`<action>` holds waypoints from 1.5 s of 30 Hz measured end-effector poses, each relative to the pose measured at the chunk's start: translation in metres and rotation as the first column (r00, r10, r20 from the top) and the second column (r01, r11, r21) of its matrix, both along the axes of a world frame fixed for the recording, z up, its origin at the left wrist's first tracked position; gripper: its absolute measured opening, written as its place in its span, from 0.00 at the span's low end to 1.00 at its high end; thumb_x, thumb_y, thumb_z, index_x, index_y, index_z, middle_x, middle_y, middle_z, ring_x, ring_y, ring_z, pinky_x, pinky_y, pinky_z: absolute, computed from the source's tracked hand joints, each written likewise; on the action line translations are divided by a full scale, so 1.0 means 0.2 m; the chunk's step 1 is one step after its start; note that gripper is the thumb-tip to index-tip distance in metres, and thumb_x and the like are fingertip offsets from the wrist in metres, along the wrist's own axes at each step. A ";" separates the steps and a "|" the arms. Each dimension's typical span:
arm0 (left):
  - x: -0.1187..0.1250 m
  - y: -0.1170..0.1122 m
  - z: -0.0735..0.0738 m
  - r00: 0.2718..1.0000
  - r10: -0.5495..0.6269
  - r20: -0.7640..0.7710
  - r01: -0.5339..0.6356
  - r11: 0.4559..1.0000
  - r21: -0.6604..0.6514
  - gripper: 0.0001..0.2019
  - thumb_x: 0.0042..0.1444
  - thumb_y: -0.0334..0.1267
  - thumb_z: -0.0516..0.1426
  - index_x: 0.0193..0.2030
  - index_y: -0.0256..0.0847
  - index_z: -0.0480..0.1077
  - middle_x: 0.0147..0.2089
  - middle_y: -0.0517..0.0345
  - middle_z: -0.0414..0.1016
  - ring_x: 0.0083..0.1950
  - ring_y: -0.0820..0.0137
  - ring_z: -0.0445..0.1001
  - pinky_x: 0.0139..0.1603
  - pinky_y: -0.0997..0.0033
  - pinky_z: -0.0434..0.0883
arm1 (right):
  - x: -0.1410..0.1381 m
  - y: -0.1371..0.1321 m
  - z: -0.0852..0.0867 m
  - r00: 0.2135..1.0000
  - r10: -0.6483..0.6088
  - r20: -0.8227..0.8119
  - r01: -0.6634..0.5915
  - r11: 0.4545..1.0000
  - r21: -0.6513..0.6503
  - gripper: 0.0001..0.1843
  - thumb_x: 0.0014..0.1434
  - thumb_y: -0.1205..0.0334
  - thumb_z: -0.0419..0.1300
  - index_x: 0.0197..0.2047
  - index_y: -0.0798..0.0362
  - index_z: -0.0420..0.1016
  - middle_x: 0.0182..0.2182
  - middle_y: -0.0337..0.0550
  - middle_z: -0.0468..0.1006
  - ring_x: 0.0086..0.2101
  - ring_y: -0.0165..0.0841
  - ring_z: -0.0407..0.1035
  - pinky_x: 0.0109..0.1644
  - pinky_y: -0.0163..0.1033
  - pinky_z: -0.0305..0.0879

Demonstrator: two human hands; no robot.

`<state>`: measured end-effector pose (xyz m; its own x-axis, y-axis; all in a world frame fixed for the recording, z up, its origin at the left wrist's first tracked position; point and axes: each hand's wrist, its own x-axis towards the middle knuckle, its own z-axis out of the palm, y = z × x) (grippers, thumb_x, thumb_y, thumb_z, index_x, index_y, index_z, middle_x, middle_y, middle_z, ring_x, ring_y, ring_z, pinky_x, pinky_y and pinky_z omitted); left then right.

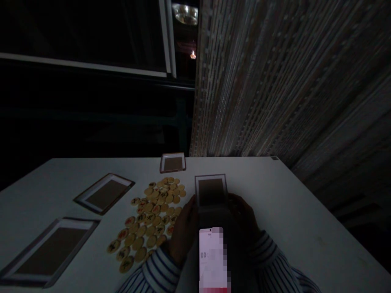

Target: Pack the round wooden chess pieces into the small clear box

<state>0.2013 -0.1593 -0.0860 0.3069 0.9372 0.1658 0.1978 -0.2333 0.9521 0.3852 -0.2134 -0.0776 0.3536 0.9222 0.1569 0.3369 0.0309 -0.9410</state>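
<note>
A shallow rectangular tray [211, 190] with a pale rim and brown inside lies on the white table in front of me. My left hand [185, 226] grips its left side, and my right hand [244, 215] is closed along its right side. Deep shadow hides most of the fingers. Left of the tray spreads a loose heap of round wooden xiangqi pieces [149, 217], some showing red or black characters. The back of my left hand is close beside the heap's right edge. A lit phone [211, 260] with a timer display appears between my forearms.
Two larger trays [105, 193] [50, 252] lie on the left of the table [305, 228]. One small tray [172, 162] sits near the far edge. Behind the table hang a string curtain [244, 81] and a dark window frame [91, 67]. The room is dim.
</note>
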 end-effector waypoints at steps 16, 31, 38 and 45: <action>0.00 0.02 -0.05 0.982 0.100 -0.159 -0.083 0.990 0.113 0.19 0.55 0.39 0.47 0.54 0.38 0.60 0.51 0.48 0.66 0.52 0.64 0.64 0.53 0.58 0.62 | 0.01 0.02 -0.05 0.997 0.037 0.072 -0.037 0.999 -0.002 0.17 0.55 0.57 0.50 0.47 0.53 0.66 0.39 0.48 0.74 0.32 0.33 0.71 0.31 0.36 0.70; -0.01 0.01 -0.03 0.971 0.032 -0.238 0.004 0.988 0.153 0.17 0.55 0.38 0.46 0.50 0.39 0.64 0.48 0.50 0.69 0.50 0.65 0.66 0.51 0.60 0.64 | 0.03 0.02 -0.07 0.988 0.074 0.135 -0.071 0.997 -0.025 0.18 0.56 0.57 0.50 0.49 0.52 0.66 0.42 0.48 0.74 0.37 0.34 0.71 0.38 0.39 0.70; -0.01 0.01 -0.03 0.961 0.053 -0.270 -0.011 0.988 0.152 0.17 0.55 0.37 0.46 0.50 0.38 0.64 0.48 0.49 0.68 0.50 0.65 0.66 0.52 0.60 0.64 | 0.04 0.02 -0.09 0.980 0.081 0.180 -0.076 0.997 -0.035 0.19 0.56 0.58 0.50 0.50 0.52 0.66 0.42 0.48 0.74 0.35 0.34 0.71 0.38 0.40 0.70; 0.00 0.00 -0.02 0.976 -0.011 -0.220 0.039 0.991 0.124 0.16 0.55 0.37 0.46 0.50 0.41 0.63 0.49 0.52 0.68 0.50 0.66 0.66 0.51 0.62 0.64 | 0.03 0.02 -0.08 0.972 0.082 0.218 -0.083 0.997 -0.007 0.19 0.56 0.58 0.50 0.50 0.51 0.66 0.44 0.46 0.73 0.41 0.35 0.69 0.43 0.41 0.68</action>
